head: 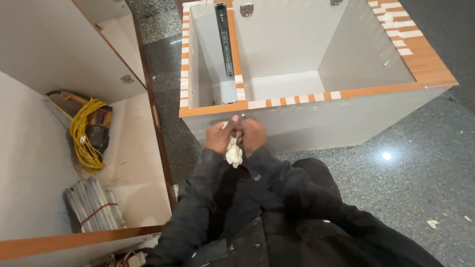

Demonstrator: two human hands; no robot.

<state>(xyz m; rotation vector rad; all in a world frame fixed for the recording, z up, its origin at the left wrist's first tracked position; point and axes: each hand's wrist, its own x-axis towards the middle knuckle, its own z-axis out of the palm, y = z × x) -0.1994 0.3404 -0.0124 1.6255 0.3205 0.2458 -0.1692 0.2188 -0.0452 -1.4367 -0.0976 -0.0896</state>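
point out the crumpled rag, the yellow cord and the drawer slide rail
crumpled rag point(234, 154), head view, on its hanging lower bulge
yellow cord point(85, 134), head view, on the middle of the coil
drawer slide rail point(225, 39), head view, on the mid-length of the dark rail

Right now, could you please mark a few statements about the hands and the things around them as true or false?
1. Both hands, left hand and right hand, are together on a crumpled whitish wad. True.
2. The cabinet box in front has an orange-brown edge with white tape pieces. True.
3. The coiled cord is blue. False: it is yellow.
4. A black drawer slide is mounted inside the box. True.
5. The wad lies on the floor. False: it hangs from the hands.
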